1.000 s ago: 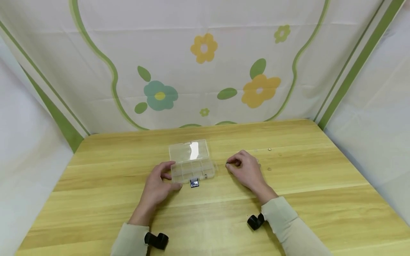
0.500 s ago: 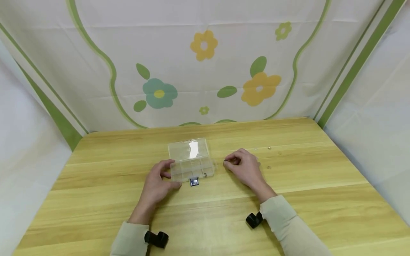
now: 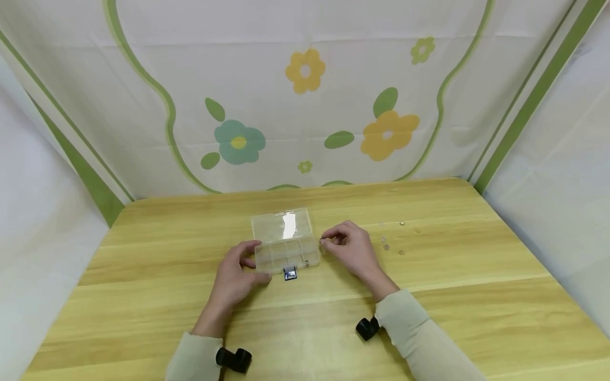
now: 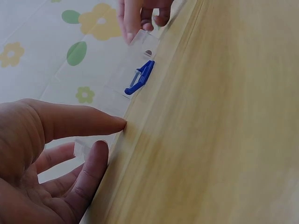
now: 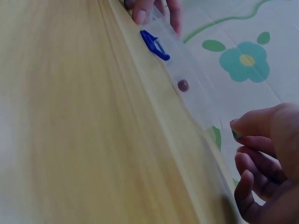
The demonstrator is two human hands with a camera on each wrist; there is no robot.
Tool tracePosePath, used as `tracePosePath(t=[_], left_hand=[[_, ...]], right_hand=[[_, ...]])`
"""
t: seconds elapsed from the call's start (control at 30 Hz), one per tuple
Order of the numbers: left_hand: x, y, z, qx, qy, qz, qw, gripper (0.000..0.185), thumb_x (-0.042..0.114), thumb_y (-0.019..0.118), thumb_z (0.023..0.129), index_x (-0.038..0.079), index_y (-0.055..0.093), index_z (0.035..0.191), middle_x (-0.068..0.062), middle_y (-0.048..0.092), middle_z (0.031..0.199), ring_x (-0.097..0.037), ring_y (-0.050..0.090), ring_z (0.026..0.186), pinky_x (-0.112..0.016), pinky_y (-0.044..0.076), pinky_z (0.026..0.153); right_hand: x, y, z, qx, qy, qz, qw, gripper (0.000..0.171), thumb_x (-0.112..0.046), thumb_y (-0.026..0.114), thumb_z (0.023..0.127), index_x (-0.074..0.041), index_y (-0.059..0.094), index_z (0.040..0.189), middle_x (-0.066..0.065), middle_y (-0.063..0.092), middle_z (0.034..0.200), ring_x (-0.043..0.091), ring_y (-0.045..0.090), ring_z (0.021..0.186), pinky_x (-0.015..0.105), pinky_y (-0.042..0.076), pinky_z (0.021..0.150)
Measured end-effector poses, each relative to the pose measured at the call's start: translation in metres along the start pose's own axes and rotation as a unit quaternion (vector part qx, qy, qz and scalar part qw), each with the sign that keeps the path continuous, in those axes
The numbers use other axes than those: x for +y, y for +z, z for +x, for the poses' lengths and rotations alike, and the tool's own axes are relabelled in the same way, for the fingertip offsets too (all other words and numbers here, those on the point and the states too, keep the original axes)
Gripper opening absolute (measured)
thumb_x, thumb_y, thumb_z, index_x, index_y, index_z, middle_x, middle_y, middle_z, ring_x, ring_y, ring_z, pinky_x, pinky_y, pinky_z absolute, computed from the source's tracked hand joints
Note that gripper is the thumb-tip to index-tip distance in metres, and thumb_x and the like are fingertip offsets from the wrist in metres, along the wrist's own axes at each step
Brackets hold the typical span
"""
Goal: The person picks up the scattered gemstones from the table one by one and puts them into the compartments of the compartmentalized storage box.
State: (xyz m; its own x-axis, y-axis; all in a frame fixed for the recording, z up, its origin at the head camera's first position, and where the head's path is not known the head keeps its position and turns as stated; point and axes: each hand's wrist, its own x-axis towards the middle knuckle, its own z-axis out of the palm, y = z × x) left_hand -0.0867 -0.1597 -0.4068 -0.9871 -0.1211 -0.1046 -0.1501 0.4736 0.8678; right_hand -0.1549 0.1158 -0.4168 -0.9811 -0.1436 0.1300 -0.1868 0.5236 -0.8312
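Note:
A clear plastic compartment box [image 3: 286,255] stands on the table with its transparent lid [image 3: 271,227] raised at the back. My left hand [image 3: 233,278] grips the box's left end, thumb at the front edge and fingers round the side. Just off the right end, my right hand [image 3: 350,248] pinches a tiny dark green piece [image 5: 237,135] between thumb and forefinger; its exact kind is too small to tell. Inside the front right compartment lies a round reddish-brown bead [image 5: 183,85]. A blue latch [image 4: 140,78] hangs from the box's front.
Several small pale or brownish pieces lie on the wooden table [image 3: 305,328] right of my right hand, among them a brownish piece [image 3: 402,252] and a greyish piece [image 3: 386,247]. A white flowered cloth [image 3: 305,116] hangs behind the table.
My right hand has moved left, up to the box's right end, with the tiny piece pinched. Small pieces it had covered now show on the table. My left hand stays on the box.

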Motion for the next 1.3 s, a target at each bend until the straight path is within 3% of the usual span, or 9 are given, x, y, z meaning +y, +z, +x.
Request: tracePosePath(t=[0.47, 1.3], left_hand=[[-0.002, 0.002, -0.001, 0.004, -0.005, -0.003, 1.0000, 0.079, 0.000, 0.094, 0.072, 0.010, 0.064, 0.145, -0.018, 0.065, 0.138, -0.029, 0.064, 0.108, -0.032, 0.050, 0.081], [-0.002, 0.002, -0.001, 0.010, 0.002, 0.004, 0.9999, 0.077, -0.002, 0.092, 0.074, 0.010, 0.064, 0.144, -0.017, 0.066, 0.137, -0.028, 0.065, 0.106, -0.032, 0.050, 0.083]], right_hand=[[-0.007, 0.016, -0.001, -0.005, -0.010, 0.020, 1.000, 0.008, -0.015, 0.087, 0.090, -0.018, 0.083, 0.097, 0.001, 0.069, 0.098, 0.014, 0.063, 0.084, 0.024, 0.053, 0.074], [-0.013, 0.022, 0.001, -0.010, -0.018, 0.022, 1.000, 0.008, -0.017, 0.086, 0.091, -0.018, 0.083, 0.098, 0.000, 0.070, 0.098, 0.013, 0.063, 0.083, 0.024, 0.053, 0.074]])
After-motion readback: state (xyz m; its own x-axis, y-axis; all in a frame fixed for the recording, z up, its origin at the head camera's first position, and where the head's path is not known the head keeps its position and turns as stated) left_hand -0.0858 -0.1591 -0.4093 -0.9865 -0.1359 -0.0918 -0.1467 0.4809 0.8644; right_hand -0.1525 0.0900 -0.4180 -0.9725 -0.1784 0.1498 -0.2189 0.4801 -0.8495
